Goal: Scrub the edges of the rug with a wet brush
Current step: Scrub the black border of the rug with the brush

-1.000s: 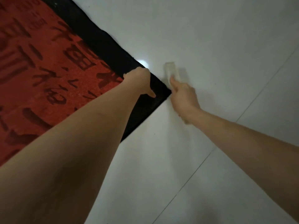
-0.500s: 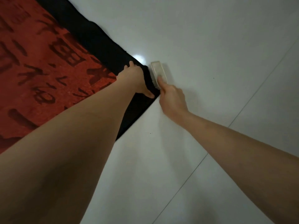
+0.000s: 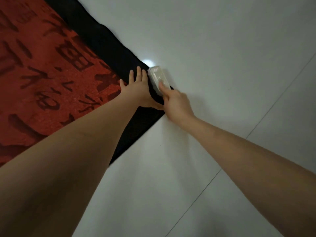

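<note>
Here, nearest the camera, two bare forearms reach out over the pale tiled floor [image 3: 222, 48] toward the corner of the rug [image 3: 42, 69]. The right hand [image 3: 177, 104] is closed around the near end of the pale brush [image 3: 158, 77], forefinger laid along its back. The left hand [image 3: 136, 89] lies open and flat, fingers spread, pressing the rug's black border [image 3: 106, 41] just beside the brush, its thumb close to the right hand. The brush sits right at the border's outer edge, near the corner, its long axis pointing away from the person and roughly along that edge. The border runs on up and to the left, so the unscrubbed stretch probably lies beyond the brush tip. A bright reflection [image 3: 148, 63] shines on the floor just past it.
</note>
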Action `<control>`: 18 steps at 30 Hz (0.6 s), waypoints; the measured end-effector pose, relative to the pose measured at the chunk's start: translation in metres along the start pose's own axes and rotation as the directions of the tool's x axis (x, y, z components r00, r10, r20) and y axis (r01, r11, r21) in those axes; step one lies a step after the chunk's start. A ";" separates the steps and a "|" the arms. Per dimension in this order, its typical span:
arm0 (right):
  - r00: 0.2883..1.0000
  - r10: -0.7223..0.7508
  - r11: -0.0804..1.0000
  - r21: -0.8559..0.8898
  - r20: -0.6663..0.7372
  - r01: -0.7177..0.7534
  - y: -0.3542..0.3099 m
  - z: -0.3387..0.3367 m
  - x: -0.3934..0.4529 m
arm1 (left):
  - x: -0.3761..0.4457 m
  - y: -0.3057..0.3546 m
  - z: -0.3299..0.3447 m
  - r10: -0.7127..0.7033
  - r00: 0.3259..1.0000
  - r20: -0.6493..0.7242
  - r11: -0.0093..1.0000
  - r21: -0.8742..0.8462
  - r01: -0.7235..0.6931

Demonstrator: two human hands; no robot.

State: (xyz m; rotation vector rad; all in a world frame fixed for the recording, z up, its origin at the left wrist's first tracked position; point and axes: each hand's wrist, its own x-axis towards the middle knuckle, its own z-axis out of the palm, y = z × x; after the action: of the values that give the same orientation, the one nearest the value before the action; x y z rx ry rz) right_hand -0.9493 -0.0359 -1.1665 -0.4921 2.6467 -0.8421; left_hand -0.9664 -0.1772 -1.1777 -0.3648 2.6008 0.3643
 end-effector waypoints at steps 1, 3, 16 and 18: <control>0.998 0.063 0.997 -0.034 -0.025 -0.064 -0.001 -0.004 0.020 | 0.000 -0.001 0.001 -0.003 1.000 -0.002 1.000 0.002 0.003; 0.978 0.203 0.977 -0.057 -0.051 -0.205 -0.009 -0.020 0.049 | -0.001 -0.001 0.002 -0.009 1.000 0.011 1.000 0.003 0.009; 0.999 0.043 0.998 -0.054 -0.025 -0.044 -0.004 -0.001 0.011 | -0.007 -0.003 0.004 0.015 1.000 -0.022 0.999 -0.039 -0.016; 1.000 -0.020 0.999 -0.028 -0.013 0.020 0.007 0.007 -0.009 | -0.007 -0.005 0.006 0.039 0.998 -0.040 0.998 -0.046 -0.041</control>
State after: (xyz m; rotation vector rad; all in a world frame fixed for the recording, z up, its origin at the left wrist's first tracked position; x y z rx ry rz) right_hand -0.9398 -0.0303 -1.1740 -0.5227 2.6737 -0.8179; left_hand -0.9564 -0.1787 -1.1805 -0.3400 2.6449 0.4361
